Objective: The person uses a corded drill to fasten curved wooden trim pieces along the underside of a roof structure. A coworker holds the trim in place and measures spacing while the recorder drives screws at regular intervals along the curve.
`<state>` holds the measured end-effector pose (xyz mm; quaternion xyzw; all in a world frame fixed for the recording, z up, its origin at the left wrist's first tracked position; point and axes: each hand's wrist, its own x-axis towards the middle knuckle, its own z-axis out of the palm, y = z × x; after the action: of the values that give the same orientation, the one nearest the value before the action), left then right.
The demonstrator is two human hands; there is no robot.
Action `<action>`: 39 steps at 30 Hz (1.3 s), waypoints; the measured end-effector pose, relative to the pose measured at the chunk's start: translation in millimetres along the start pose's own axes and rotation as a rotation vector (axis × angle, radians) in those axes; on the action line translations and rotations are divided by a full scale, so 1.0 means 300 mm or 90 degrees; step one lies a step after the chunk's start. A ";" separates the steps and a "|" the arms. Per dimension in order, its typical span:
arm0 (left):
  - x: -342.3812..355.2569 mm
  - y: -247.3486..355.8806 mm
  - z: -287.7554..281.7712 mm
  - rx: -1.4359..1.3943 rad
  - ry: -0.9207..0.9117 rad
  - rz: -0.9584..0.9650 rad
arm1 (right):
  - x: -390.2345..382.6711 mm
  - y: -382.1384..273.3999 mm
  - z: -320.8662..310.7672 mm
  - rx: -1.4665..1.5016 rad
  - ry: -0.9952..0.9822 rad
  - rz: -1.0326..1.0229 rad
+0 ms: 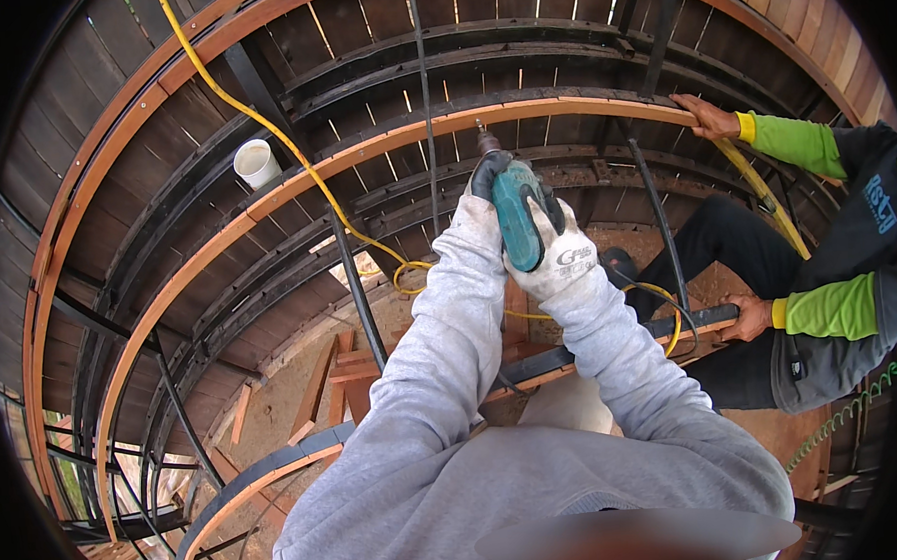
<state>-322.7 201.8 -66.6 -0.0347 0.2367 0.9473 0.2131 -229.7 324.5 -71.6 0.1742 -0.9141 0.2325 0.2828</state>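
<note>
Close in, the left hand (483, 193), in a white glove with dark-coated fingers, curls its fingers around the front of a teal and black power drill (518, 217), just behind the chuck. The right hand (566, 260), in a white glove, closes its fingers about the drill's rear grip; some of those fingertips are hidden behind the tool. The drill is held in front of the wearer's chest, its long axis running away from the body and leaning slightly left, chuck and bit pointing at a curved orange-brown wooden rail (343, 156); whether the bit touches it I cannot tell. Beneath the forearms arcs a nearer black-topped wooden rail (252, 474), above a dusty brown floor (300, 326) strewn with reddish wood offcuts (318, 386). To the right, a co-worker in lime-green sleeves grips the nearer rail with one hand (748, 317) and the farther rail with the other (707, 119). Beyond, a white round container (256, 164) stands near a yellow cable (251, 110), and dark wooden boards (387, 12) form the curving wall.
</note>
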 end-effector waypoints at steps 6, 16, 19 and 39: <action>-0.001 0.009 0.000 0.024 0.006 -0.023 | -0.003 0.012 0.027 -0.004 0.025 -0.020; 0.002 0.014 -0.003 -0.025 0.007 -0.031 | 0.001 0.015 0.023 0.024 0.014 -0.023; 0.025 0.012 -0.023 0.002 0.003 -0.020 | 0.029 0.012 0.008 0.055 0.026 -0.051; 0.106 0.013 -0.079 0.009 -0.015 0.041 | 0.000 0.019 -0.014 0.131 -0.025 0.022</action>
<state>-354.0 200.0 -91.2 -0.0144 0.2420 0.9522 0.1856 -230.5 331.6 -70.3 0.1914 -0.8937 0.3263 0.2411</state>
